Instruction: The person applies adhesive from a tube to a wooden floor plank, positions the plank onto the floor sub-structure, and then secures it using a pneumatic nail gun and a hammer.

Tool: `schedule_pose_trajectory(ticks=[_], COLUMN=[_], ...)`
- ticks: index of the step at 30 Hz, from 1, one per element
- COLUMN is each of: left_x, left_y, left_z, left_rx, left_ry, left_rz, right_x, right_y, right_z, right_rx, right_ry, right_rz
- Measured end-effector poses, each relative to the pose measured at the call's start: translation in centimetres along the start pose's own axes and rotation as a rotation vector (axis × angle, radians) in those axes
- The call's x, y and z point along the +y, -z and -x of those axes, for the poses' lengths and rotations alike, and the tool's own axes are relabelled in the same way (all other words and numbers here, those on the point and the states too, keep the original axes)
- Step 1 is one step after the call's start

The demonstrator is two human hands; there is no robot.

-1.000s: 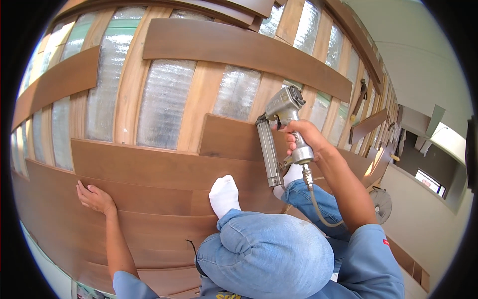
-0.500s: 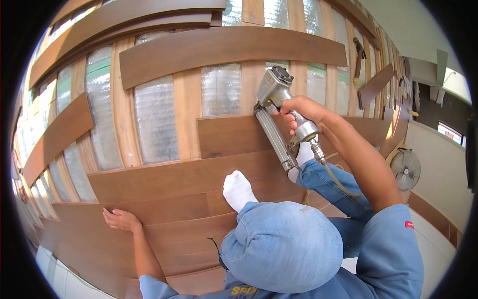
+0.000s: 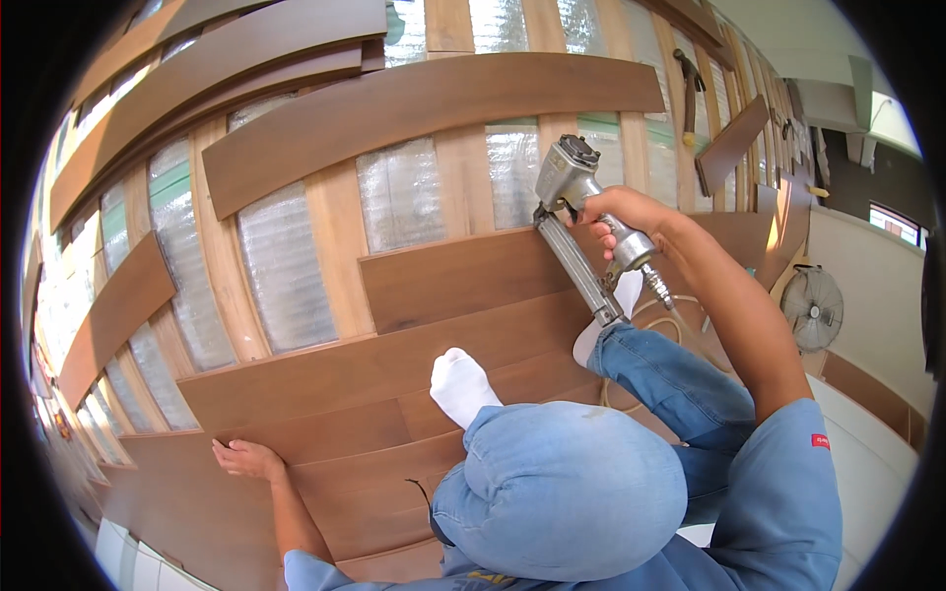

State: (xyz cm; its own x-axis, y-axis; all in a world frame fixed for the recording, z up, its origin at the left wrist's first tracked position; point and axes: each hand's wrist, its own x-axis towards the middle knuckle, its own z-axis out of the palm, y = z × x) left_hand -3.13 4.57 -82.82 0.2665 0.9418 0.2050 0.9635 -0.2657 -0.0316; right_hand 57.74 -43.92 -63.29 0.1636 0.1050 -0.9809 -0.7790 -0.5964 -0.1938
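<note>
My right hand [image 3: 631, 219] is wrapped round the handle of a silver pneumatic nail gun [image 3: 589, 236]. Its long magazine slants down toward a white-socked foot, and the gun's head is over the far edge of a short brown floorboard [image 3: 443, 281]. From the handle's end an air hose [image 3: 680, 317] trails off. At the left, my left hand [image 3: 246, 459] rests on the laid brown boards with its fingers stretched out, near the end of a long floorboard [image 3: 286, 379]. It grips nothing that I can see. Where the gun's nose meets the board is hard to make out.
A loose plank [image 3: 434, 113] lies across pale wooden battens [image 3: 340, 241] with silvery sheeting between them. More planks [image 3: 222, 94] are stacked at the far left. A hammer [image 3: 689, 98] lies at the far right, and a fan [image 3: 813, 307] stands by the wall.
The view has shifted, so the boards appear farther left. The nail gun and my right hand appear farther right, still together. My left hand stays on the boards.
</note>
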Motion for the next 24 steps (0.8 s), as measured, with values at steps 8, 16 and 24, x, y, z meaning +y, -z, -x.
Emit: schedule_pose_trajectory(ticks=[8,16,24], left_x=[-2.7,21.4,47.7], left_y=[-1.0,5.2,8.0], left_z=[-1.3,5.0,14.6], left_rx=[0.049,0.0,-0.204], left_ry=[-0.077,-0.467,-0.875], left_rz=[-0.125,0.305,0.737], right_x=[1.0,2.1,1.8], right_y=[4.4,7.8,9.1], right_z=[-0.9,-0.2,-0.4], right_rx=[-0.093,-0.018,-0.112], right_ry=[0.001,-0.01,0.018], right_rz=[-0.038,0.061,0.065])
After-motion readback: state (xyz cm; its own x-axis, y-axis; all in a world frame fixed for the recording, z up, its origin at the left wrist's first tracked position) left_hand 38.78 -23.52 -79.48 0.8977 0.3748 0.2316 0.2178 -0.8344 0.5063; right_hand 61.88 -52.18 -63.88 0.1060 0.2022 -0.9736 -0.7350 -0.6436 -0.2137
